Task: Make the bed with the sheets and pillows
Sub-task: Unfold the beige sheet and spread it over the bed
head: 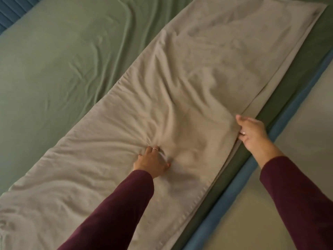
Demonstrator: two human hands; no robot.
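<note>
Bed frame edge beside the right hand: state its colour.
Blue, on the bed frame edge in the head view, near the right hand.

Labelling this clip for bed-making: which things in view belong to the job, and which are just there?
Job: beige folded sheet, green fitted sheet, left hand gripping the beige sheet, right hand at its edge.
Just there: blue bed frame, floor.

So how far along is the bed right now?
Done: the green fitted sheet covers the mattress, though wrinkled. In hand: the beige top sheet lies folded in a long strip along the bed's near side; the left hand bunches its middle, and the right hand grips its edge by the blue bed frame. Left: spreading and smoothing that sheet. No pillows are in view.
</note>
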